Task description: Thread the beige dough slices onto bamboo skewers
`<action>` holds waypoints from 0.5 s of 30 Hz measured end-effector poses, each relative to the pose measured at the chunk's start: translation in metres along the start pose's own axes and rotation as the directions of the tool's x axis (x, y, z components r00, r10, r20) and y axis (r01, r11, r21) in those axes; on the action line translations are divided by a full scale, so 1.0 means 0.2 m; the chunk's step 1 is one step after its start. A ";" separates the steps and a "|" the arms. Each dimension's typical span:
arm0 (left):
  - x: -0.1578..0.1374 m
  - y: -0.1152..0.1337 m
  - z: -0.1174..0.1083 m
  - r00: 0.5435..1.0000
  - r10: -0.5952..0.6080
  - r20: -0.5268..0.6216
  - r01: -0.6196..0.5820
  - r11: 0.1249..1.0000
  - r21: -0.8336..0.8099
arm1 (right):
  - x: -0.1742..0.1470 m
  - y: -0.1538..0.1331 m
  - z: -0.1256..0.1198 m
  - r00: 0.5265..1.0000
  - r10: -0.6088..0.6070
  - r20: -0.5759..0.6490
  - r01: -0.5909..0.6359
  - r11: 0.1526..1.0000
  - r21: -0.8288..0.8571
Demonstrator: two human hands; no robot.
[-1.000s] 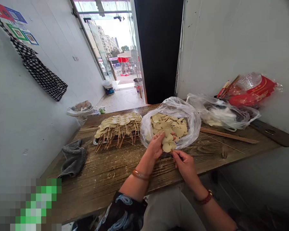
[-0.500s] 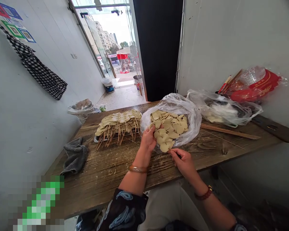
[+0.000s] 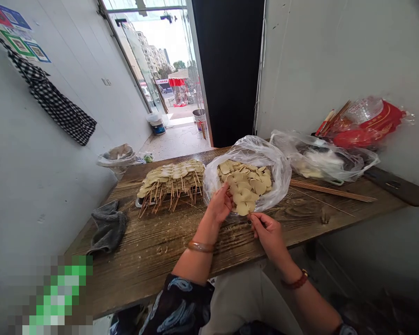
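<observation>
Over the near side of a clear plastic bag, my right hand (image 3: 267, 230) pinches the lower end of a thin skewer (image 3: 250, 215). Threaded along it, thin beige round slices (image 3: 245, 200) overlap in a row. My left hand (image 3: 221, 204) is closed at the left edge of the upper slices, its thumb and fingers against them; part of the grip is hidden. Loose slices of the same kind (image 3: 260, 186) fill the open plastic bag (image 3: 282, 186). To the left, a pile of filled skewers (image 3: 172, 179) lies stacked, sticks pointing toward me.
A bundle of bare skewers (image 3: 335, 190) lies right of the bag on the wooden table (image 3: 153, 246). Behind it are another plastic bag (image 3: 321, 160) and red packaging (image 3: 366, 130). A grey cloth (image 3: 108, 228) rests at the left edge. Beyond stands a glass door (image 3: 136, 60).
Both hands have moved slightly to the right, along with the skewer. The slice my left fingers held apart at the upper left now sits with the others in the row.
</observation>
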State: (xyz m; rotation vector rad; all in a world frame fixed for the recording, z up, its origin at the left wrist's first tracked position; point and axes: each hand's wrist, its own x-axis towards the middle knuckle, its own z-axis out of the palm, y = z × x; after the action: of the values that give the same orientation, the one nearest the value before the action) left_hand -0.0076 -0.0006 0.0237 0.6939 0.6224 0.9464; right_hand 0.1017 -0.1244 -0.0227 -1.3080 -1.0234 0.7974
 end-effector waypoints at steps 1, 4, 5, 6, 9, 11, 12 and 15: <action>-0.01 -0.01 0.00 0.999 -0.027 0.036 0.025 0.999 0.035 | 0.00 0.00 0.00 1.000 0.007 -0.017 -0.007 1.000 0.010; -0.03 -0.03 0.01 0.986 -0.045 0.160 0.021 0.988 0.152 | 0.01 0.01 0.01 0.998 0.023 -0.052 -0.022 0.999 0.028; -0.04 -0.04 0.02 0.980 -0.045 0.191 0.010 0.983 0.182 | 0.01 0.01 0.01 0.998 0.027 -0.063 -0.025 0.999 0.029; -0.05 -0.05 0.02 0.975 -0.042 0.217 -0.003 0.979 0.203 | 0.01 0.01 0.01 0.997 0.029 -0.076 -0.027 0.999 0.027; -0.07 -0.08 0.04 0.962 -0.013 0.271 -0.046 0.977 0.207 | -0.01 0.01 0.01 0.995 0.031 -0.100 -0.032 0.999 -0.008; -0.06 -0.09 0.03 0.964 0.031 0.265 -0.081 0.980 0.181 | -0.02 0.02 0.00 0.996 0.035 -0.077 -0.040 0.997 -0.071; -0.05 -0.09 0.02 0.967 0.052 0.251 -0.096 0.981 0.167 | -0.02 0.02 -0.01 0.997 0.046 -0.063 -0.052 0.993 -0.104; -0.03 -0.09 0.00 0.976 0.115 0.187 -0.143 0.979 0.147 | -0.02 0.05 -0.02 0.997 0.055 -0.046 -0.062 0.985 -0.161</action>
State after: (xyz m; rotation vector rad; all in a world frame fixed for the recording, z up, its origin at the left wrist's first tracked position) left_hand -0.0012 -0.0135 0.0121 0.9615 0.5024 0.9489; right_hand 0.1051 -0.1285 -0.0327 -1.4939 -1.0381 0.7404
